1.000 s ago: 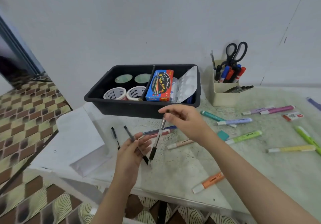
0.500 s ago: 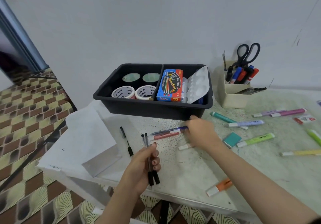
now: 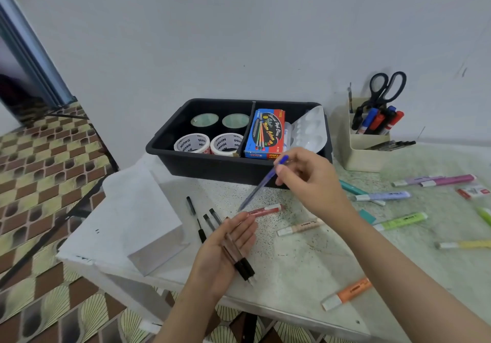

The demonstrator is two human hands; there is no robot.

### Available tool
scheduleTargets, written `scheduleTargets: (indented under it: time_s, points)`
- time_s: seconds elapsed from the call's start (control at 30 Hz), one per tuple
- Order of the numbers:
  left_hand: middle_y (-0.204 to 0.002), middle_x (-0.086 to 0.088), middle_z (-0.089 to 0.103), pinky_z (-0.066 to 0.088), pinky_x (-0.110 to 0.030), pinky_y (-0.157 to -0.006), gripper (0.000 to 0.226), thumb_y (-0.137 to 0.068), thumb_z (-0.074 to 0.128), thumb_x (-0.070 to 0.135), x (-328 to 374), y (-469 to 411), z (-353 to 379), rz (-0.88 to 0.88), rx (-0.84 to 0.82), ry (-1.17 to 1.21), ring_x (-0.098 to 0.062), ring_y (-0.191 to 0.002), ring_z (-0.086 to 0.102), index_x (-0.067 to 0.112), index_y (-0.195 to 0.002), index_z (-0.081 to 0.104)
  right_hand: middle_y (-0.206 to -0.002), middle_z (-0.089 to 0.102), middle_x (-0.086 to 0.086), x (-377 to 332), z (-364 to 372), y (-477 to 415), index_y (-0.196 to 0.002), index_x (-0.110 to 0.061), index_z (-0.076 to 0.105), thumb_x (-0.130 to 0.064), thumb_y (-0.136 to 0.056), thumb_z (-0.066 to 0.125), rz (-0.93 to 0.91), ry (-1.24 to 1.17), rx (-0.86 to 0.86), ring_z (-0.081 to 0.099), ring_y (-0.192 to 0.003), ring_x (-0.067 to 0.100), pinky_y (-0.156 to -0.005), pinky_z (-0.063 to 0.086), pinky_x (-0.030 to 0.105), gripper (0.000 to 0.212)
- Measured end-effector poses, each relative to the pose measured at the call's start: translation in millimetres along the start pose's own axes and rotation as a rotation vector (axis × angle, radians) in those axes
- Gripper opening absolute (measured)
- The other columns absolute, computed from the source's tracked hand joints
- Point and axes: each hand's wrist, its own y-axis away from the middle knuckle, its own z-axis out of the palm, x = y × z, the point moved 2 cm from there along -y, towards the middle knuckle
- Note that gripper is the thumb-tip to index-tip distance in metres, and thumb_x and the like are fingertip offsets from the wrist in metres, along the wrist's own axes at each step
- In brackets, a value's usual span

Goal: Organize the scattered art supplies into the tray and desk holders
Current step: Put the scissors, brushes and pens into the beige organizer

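- Over the table's front edge, the left hand (image 3: 228,247) lies palm up, fingers straight and pressed together, with two black pens (image 3: 245,269) resting across the palm, tips toward the person.
- Just beyond it hovers the right hand (image 3: 308,180), thumb and fingertips pinching a blue pen (image 3: 261,183) near its upper end. The pen slants down to the left, its tip close to the left fingertips.
- A red pen (image 3: 265,210) lies on the table right past those fingertips, and a peach highlighter (image 3: 300,227) lies near it to the right.
- One loose black pen (image 3: 191,205) sits left of the left hand, beside a white folded sheet (image 3: 138,209).
- Behind the hands stands the black tray (image 3: 202,167): tape rolls (image 3: 191,143) in its left compartment, a colour box (image 3: 264,132) and a white palette (image 3: 310,127) in its right.
- The cream holder (image 3: 364,153) stands right of the tray, with scissors (image 3: 388,84) and markers upright in it.
- Scattered on the right are a teal marker (image 3: 350,187) and lilac (image 3: 382,196), pink (image 3: 449,180), green (image 3: 401,221) and yellow (image 3: 465,244) highlighters.
- An orange highlighter (image 3: 348,293) lies near the front edge, and a teal eraser (image 3: 368,216) is partly hidden by the right forearm.
- The table (image 3: 292,263) has a pale, speckled top and stands against a white wall, with brown-and-yellow patterned floor tiles (image 3: 39,169) to the left.
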Motion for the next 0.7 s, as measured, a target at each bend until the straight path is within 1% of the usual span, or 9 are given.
scheduleTargets:
  time_s: [0.07,0.17,0.23,0.3,0.33,0.5,0.57,0.63,0.7]
  points:
    - [-0.115,-0.022,0.065,0.052,-0.039,-0.089,0.041,-0.098,0.036,0.024,-1,3,2,-0.031,-0.018,-0.004,-0.03,-0.105,0.064,-0.005,-0.116,0.059,-0.067,0.066,0.007,-6,11,-5,-0.082,-0.013,0.065,-0.019,-0.087,0.061,0.086,0.084,-0.155,0.051,-0.053,0.006,-0.051,0.044,0.018,0.009]
    - [-0.115,-0.027,0.063,0.051,-0.045,-0.092,0.046,-0.098,0.036,0.03,-5,7,-1,-0.109,-0.019,-0.008,-0.035,-0.106,0.063,-0.008,-0.113,0.058,-0.066,0.062,0.013,-9,27,-15,-0.078,-0.009,0.063,-0.023,-0.087,0.059,0.142,0.234,-0.311,0.052,-0.056,0.013,-0.058,0.049,0.034,0.017]
    - [-0.116,-0.028,0.062,0.048,-0.044,-0.094,0.048,-0.095,0.039,0.03,-6,9,-5,-0.134,0.003,-0.012,-0.036,-0.107,0.062,-0.009,-0.113,0.059,-0.063,0.059,0.008,-14,31,-23,-0.076,-0.012,0.06,-0.026,-0.09,0.057,0.088,0.31,-0.342,0.047,-0.053,0.009,-0.055,0.044,0.026,0.021]
    - [-0.115,-0.028,0.062,0.052,-0.044,-0.09,0.048,-0.09,0.043,0.027,-5,12,-9,-0.131,0.015,-0.001,-0.036,-0.105,0.063,-0.011,-0.113,0.059,-0.06,0.059,-0.002,-24,33,-30,-0.074,-0.017,0.059,-0.03,-0.092,0.056,0.036,0.314,-0.397,0.044,-0.048,0.003,-0.049,0.039,0.013,0.022]
    - [-0.114,-0.028,0.063,0.053,-0.044,-0.087,0.048,-0.087,0.045,0.026,-3,14,-10,-0.129,0.016,0.002,-0.036,-0.104,0.064,-0.011,-0.114,0.058,-0.058,0.059,-0.006,-28,33,-33,-0.075,-0.019,0.059,-0.031,-0.093,0.055,0.029,0.294,-0.436,0.044,-0.046,0.001,-0.049,0.039,0.012,0.022]
    - [-0.115,-0.028,0.062,0.054,-0.046,-0.083,0.05,-0.097,0.036,0.032,0,20,-12,-0.2,-0.017,0.057,-0.037,-0.104,0.063,-0.01,-0.115,0.059,-0.057,0.055,-0.008,-29,52,-36,-0.08,-0.013,0.066,-0.035,-0.091,0.057,0.056,0.428,-0.829,0.044,-0.048,0.004,-0.055,0.041,0.022,0.026]
    - [-0.116,-0.027,0.062,0.055,-0.045,-0.081,0.057,-0.095,0.037,0.039,1,22,-11,-0.213,-0.033,0.07,-0.036,-0.103,0.064,-0.008,-0.11,0.065,-0.06,0.055,-0.006,-20,69,-31,-0.082,-0.01,0.067,-0.037,-0.089,0.059,0.055,0.489,-0.923,0.047,-0.053,0.007,-0.058,0.041,0.025,0.029]
    - [-0.112,-0.025,0.065,0.059,-0.04,-0.073,0.058,-0.091,0.041,0.044,2,26,-10,-0.19,-0.042,0.089,-0.032,-0.092,0.069,-0.006,-0.099,0.071,-0.064,0.059,-0.004,-10,85,-27,-0.083,-0.01,0.067,-0.041,-0.088,0.06,0.079,0.492,-0.93,0.05,-0.056,0.008,-0.058,0.042,0.024,0.032]
    - [-0.105,-0.023,0.068,0.059,-0.03,-0.055,0.041,-0.083,0.053,0.035,3,30,-10,-0.148,-0.005,0.113,-0.021,-0.063,0.07,-0.002,-0.083,0.07,-0.065,0.059,-0.004,0,98,-27,-0.083,-0.012,0.067,-0.043,-0.09,0.057,0.146,0.429,-0.863,0.051,-0.057,0.006,-0.056,0.04,0.021,0.033]
